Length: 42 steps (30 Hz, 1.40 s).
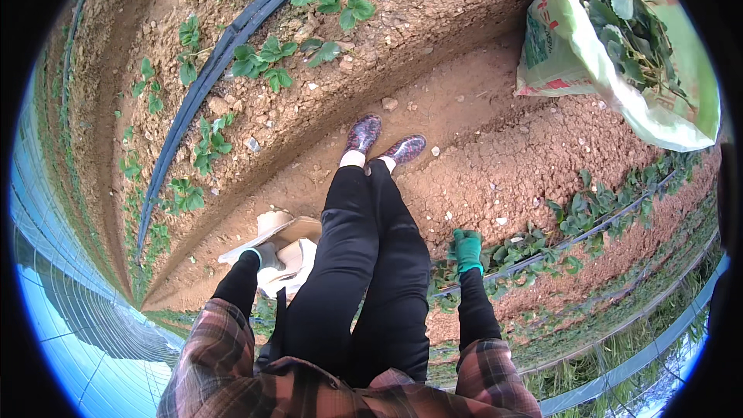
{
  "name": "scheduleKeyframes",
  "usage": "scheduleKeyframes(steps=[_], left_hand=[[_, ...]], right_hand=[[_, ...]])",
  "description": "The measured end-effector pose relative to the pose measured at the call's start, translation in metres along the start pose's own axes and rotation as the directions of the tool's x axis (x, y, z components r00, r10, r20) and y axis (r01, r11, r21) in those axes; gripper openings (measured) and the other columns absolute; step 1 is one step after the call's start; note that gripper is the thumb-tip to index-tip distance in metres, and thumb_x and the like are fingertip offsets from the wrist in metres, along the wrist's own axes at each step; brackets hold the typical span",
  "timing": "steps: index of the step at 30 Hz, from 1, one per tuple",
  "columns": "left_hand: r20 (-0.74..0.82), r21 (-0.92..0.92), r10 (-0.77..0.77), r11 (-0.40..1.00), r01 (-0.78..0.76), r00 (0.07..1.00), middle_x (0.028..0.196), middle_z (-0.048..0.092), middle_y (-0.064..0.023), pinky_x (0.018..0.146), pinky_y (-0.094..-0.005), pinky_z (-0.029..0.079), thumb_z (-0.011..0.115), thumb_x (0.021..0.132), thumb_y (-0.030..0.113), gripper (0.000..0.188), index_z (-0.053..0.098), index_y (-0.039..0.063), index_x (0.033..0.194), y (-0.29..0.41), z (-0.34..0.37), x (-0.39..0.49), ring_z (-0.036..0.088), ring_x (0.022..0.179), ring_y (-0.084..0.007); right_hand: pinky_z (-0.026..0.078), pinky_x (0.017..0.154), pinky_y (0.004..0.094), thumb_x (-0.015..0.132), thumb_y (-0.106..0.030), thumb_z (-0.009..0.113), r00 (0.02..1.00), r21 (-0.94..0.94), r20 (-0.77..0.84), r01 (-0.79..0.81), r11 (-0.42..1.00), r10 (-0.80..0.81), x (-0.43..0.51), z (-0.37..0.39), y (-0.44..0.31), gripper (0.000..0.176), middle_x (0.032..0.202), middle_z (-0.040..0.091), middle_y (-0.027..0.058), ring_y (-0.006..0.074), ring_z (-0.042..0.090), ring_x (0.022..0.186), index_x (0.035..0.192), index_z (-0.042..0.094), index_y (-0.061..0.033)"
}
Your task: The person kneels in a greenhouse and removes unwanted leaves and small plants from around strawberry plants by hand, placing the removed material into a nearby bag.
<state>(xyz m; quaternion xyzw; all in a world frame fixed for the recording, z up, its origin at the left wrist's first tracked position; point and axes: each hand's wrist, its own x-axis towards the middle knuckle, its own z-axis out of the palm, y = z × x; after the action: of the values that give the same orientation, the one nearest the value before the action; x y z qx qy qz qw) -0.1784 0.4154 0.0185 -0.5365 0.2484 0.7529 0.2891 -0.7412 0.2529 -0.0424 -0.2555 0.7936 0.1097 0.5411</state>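
My left hand, in a pale grey glove, grips an open cardboard box beside my left thigh. Its fingers are partly hidden among pale flaps. My right hand wears a green glove and hangs by my right side with its fingers curled; I see nothing in it. Below that hand, a row of strawberry plants runs along a dark drip hose. Between two raised soil beds, my patterned rubber shoes stand in the furrow.
A large woven plastic sack, filled with cut leaves, stands ahead on the right. Dark irrigation hoses lie along the left bed among young strawberry plants. Clear plastic greenhouse sheeting curves along the left side.
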Motion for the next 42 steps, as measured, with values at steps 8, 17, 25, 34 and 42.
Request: scheduleKeyframes(steps=[8,17,25,34,42], left_hand=[[-0.153,0.14,-0.036,0.988,0.058,0.987,0.094,0.074,-0.0157,0.085,-0.0404,0.053,0.078,0.071,0.043,0.045,0.075,0.007,0.097,0.048,0.03,-0.115,0.07,0.094,-0.0313],[-0.59,0.277,-0.037,0.929,0.246,0.806,0.091,0.074,-0.0156,0.082,-0.0421,0.054,0.067,0.079,0.041,0.035,0.076,0.01,0.092,0.201,0.017,-0.14,0.071,0.089,-0.0316],[-0.731,0.207,-0.088,0.916,0.343,0.677,0.093,0.074,-0.0165,0.083,-0.0428,0.055,0.07,0.077,0.041,0.034,0.076,0.01,0.091,0.349,-0.011,-0.152,0.072,0.09,-0.0318],[-0.622,0.145,-0.183,0.929,0.341,0.761,0.097,0.074,-0.0163,0.087,-0.0416,0.054,0.076,0.073,0.04,0.04,0.075,0.01,0.099,0.466,-0.05,-0.215,0.071,0.095,-0.0311],[-0.482,0.146,-0.234,0.929,0.341,0.844,0.102,0.074,-0.0161,0.09,-0.0404,0.053,0.081,0.069,0.039,0.047,0.074,0.01,0.106,0.577,-0.085,-0.241,0.069,0.1,-0.0305]], right_hand=[[0.05,0.099,0.0508,0.094,-0.042,0.067,0.823,0.874,-0.121,0.353,0.333,-0.555,-0.145,-0.16,-0.382,0.077,0.138,0.046,0.0178,0.0372,0.048,0.129,0.15,0.029,-0.0069],[0.052,0.09,0.0492,0.091,-0.03,0.071,0.941,0.995,-0.084,0.097,0.025,-0.327,-0.101,-0.17,-0.498,0.058,0.134,0.056,0.0079,0.0258,0.058,0.116,0.142,0.046,-0.0173],[0.058,0.087,0.0386,0.1,-0.023,0.056,0.801,0.84,-0.414,0.519,0.158,-0.433,-0.11,-0.438,-0.482,0.035,0.116,0.066,0.011,0.0243,0.067,0.105,0.127,0.059,-0.0013],[0.055,0.092,0.0398,0.102,-0.023,0.051,0.648,0.718,-0.572,0.692,0.075,-0.502,-0.138,-0.737,-0.561,0.036,0.12,0.064,0.0138,0.0255,0.066,0.107,0.13,0.053,0.0002],[0.052,0.087,0.0329,0.095,-0.022,0.063,0.005,-0.383,-0.564,0.884,0.267,-0.826,-0.058,-0.971,-0.665,0.033,0.106,0.07,0.0142,0.0246,0.068,0.097,0.117,0.06,0.003]])
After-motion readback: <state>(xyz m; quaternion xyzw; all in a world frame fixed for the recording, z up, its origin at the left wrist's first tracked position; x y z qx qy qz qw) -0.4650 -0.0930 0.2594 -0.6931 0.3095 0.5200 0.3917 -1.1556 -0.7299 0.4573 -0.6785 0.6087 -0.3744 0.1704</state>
